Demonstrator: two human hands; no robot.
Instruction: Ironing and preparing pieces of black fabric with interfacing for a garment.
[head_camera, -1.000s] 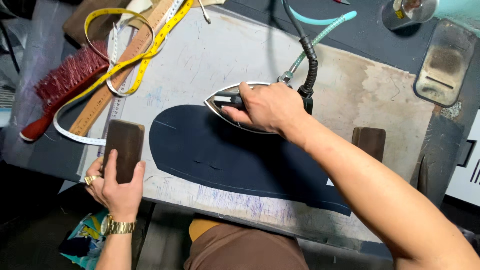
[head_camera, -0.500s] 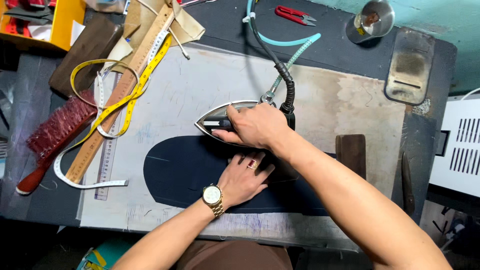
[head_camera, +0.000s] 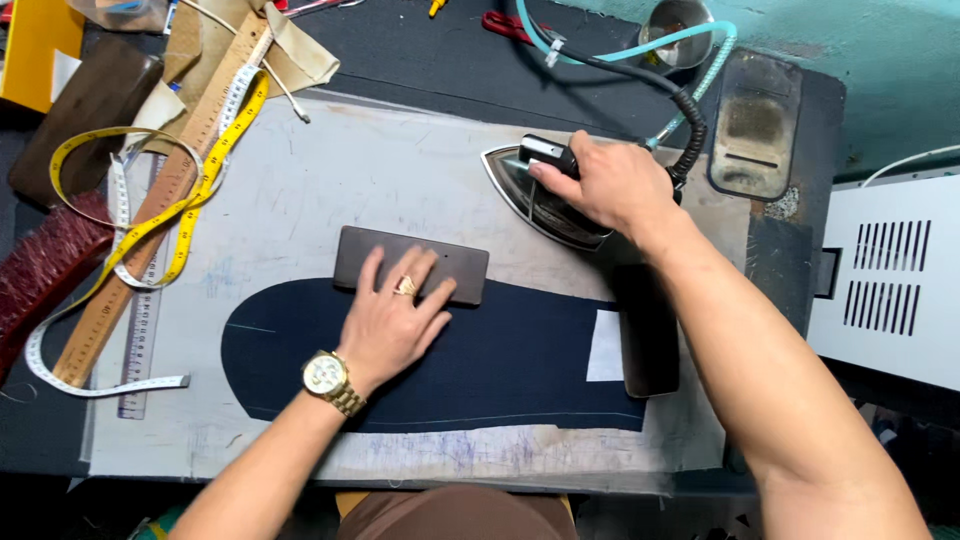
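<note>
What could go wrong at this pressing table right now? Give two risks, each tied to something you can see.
1. The right hand holds the iron flat on the bare pad beside the navy fabric; left resting there, it might scorch the cover.
2. The iron's coiled cord loops close behind that wrist and could snag.

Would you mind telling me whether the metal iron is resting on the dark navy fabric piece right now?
No, the metal iron sits on the pale pressing board, beyond the dark navy fabric piece, gripped by the right hand.
</note>
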